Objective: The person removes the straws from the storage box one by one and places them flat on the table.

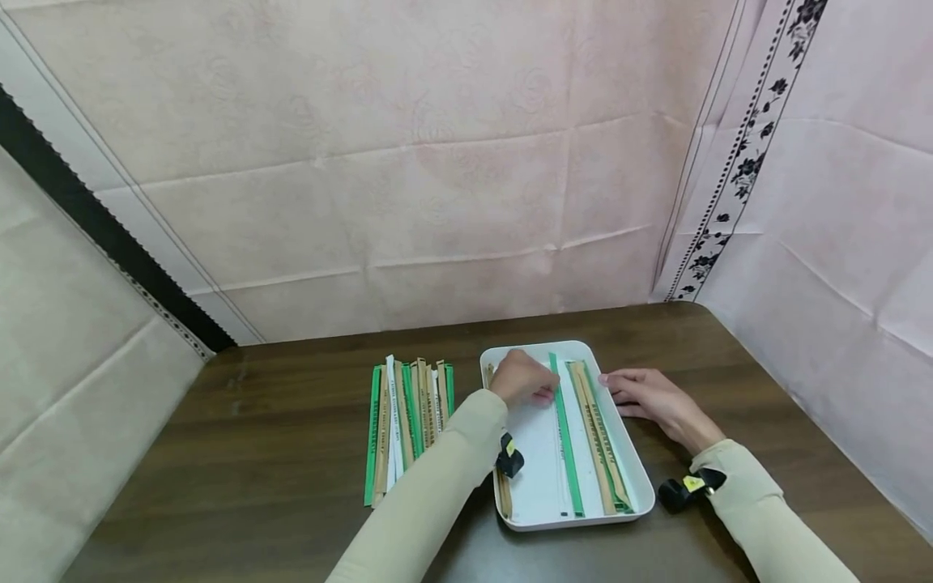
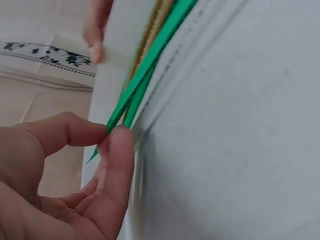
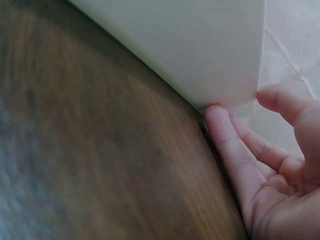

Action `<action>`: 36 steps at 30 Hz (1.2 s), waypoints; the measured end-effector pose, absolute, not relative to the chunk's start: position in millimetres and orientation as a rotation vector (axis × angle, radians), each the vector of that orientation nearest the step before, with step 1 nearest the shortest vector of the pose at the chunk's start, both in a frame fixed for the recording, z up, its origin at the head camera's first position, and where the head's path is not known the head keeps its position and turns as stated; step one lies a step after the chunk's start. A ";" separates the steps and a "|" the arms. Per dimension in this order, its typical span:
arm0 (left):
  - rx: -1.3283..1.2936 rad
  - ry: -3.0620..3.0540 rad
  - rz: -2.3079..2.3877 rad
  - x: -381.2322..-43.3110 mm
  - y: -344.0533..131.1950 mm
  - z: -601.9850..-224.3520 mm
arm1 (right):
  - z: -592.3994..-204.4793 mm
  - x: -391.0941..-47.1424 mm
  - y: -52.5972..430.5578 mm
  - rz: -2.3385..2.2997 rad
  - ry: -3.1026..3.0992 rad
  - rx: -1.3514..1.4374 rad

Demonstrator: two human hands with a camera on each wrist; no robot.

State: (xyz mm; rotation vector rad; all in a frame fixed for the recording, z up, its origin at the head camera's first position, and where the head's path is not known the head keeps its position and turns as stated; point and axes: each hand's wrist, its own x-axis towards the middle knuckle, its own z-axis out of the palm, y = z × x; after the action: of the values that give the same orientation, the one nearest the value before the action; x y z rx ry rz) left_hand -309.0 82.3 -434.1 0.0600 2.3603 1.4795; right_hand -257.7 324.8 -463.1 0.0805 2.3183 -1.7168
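My left hand (image 1: 523,379) is over the white tray (image 1: 535,518), pinching the far end of a long, thin green strip (image 1: 564,445) between thumb and finger. In the left wrist view the pinched green strip (image 2: 150,62) lies at a slant over another green one. Brown and green strips (image 1: 601,441) with small print lie along the tray's right side. My right hand (image 1: 659,402) is at the tray's outer right wall. Its fingertips (image 3: 216,112) touch that wall low down, fingers fairly straight, while the thumb meets the rim.
Left of the tray, a row of green, brown and white strips (image 1: 401,421) lies side by side on the dark wooden table (image 1: 277,470), partly behind my left sleeve. Brown strips (image 1: 504,494) line the tray's left side. Pale cloth (image 1: 437,202) hangs behind the table.
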 end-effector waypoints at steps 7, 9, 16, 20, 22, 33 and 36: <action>0.113 2.048 1.741 -304.3 54.9 -414.5 | -461.4 -258.0 326.9 -1.712 2.341 0.118; 0.134 1.997 1.781 -306.4 44.1 -407.1 | -461.3 -257.2 328.4 -1.701 2.345 0.111; 0.119 1.933 1.891 -322.6 -12.9 -377.1 | -459.5 -254.8 331.3 -1.671 2.383 0.096; 0.111 1.986 1.878 -326.0 -52.1 -370.7 | -460.4 -253.7 331.5 -1.673 2.369 0.095; 0.097 2.041 1.842 -326.7 -69.6 -371.5 | -461.6 -253.6 331.8 -1.668 2.369 0.100; -0.091 2.581 1.560 -325.4 -122.0 -412.2 | -464.6 -256.8 327.5 -1.665 2.368 0.087; -0.114 2.691 1.485 -323.6 -126.2 -420.7 | -463.9 -256.7 322.6 -1.660 2.368 0.077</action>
State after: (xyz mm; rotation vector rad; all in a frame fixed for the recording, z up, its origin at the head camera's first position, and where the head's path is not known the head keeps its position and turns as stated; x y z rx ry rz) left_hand -323.6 -126.2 -420.7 -0.1139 2.6908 1.4846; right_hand -256.7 322.6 -463.9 0.0767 2.3678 -1.6601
